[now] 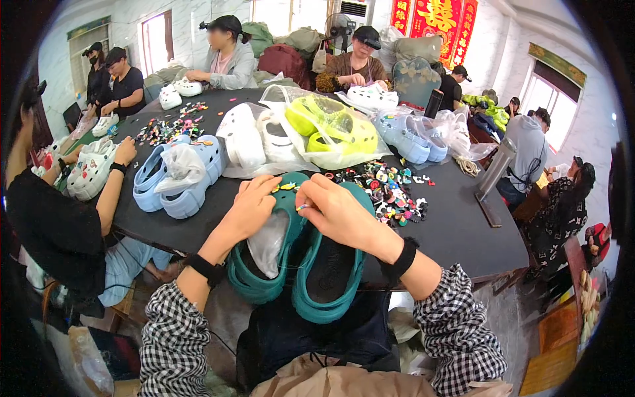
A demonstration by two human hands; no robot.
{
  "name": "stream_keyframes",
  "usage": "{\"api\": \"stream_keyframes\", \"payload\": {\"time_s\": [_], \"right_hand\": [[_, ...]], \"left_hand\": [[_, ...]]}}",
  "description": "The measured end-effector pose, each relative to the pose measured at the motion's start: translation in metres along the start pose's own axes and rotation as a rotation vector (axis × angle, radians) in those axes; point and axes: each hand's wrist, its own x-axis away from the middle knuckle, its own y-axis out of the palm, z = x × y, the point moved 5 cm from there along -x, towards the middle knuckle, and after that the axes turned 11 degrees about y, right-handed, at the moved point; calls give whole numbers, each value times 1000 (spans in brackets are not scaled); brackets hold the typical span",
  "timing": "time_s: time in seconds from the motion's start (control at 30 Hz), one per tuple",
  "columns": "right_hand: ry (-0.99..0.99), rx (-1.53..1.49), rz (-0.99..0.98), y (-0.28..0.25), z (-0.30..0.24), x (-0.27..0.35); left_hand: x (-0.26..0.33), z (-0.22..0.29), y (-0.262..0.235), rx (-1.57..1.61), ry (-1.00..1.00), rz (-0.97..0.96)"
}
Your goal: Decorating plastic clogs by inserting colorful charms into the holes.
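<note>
A pair of teal foam clogs (311,264) lies at the near edge of the dark round table (456,231). The left hand (248,208) presses down on the left clog's toe, fingers curled. The right hand (337,212) pinches a small colourful charm (302,207) against the clogs. A pile of small colourful charms (390,188) lies just right of the hands.

Bright, even daylight comes from windows (155,41) far beyond the hands (297,212), blown out white. Shadows under the hands are soft. Fisheye bending curves the dark surface (456,225); black vignette rings the frame, and the edges blur slightly.
</note>
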Motion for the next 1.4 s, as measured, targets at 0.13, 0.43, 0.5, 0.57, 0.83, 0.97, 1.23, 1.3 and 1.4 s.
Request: {"api": "stream_keyframes", "payload": {"time_s": [0.13, 0.43, 0.5, 0.57, 0.83, 0.97, 1.23, 1.3, 1.4], "right_hand": [[9, 46, 120, -2, 2, -3], [18, 91, 58, 8, 26, -42], [9, 181, 48, 18, 37, -46], [-195, 335, 29, 31, 30, -44], [-52, 255, -65, 23, 25, -45], [-13, 170, -35, 18, 23, -44], [32, 58, 17, 10, 26, -44], [127, -42, -36, 9, 31, -44], [316, -328, -96, 11, 44, -42]], "left_hand": [[-7, 19, -4, 75, -40, 9], [-6, 23, -9, 77, 7, 188], [-9, 26, -7, 89, 33, 199], [-7, 24, -8, 81, 40, 227], [-2, 31, -16, 92, 1, 304], [-3, 39, -13, 148, 35, 320], [-8, 49, -13, 50, 187, 267], [-7, 46, -11, 74, 191, 285], [-4, 42, -9, 75, 192, 341]]}}
